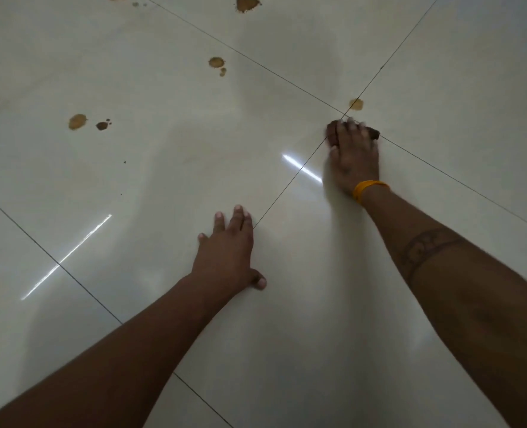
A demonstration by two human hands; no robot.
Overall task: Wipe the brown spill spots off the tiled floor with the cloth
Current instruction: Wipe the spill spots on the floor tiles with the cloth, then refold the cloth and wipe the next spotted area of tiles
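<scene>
Left hand [226,253] lies flat, fingers straight, on the tiled floor [317,319]. Right hand [353,156], at its 1 o'clock, presses the dark cloth [374,133]; grip blurred, can't tell. Brown spots [77,121] sit at 10 o'clock.

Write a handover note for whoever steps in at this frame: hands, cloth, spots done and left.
Left hand: flat on the floor tile, bracing, holding nothing.
Right hand: pressing the dark cloth down at the tile joint; the grip looks blurred.
Done: cannot tell from this frame.
Left: nearest spot just beyond the cloth, two mid spots, a dark blot, far spots.
</scene>
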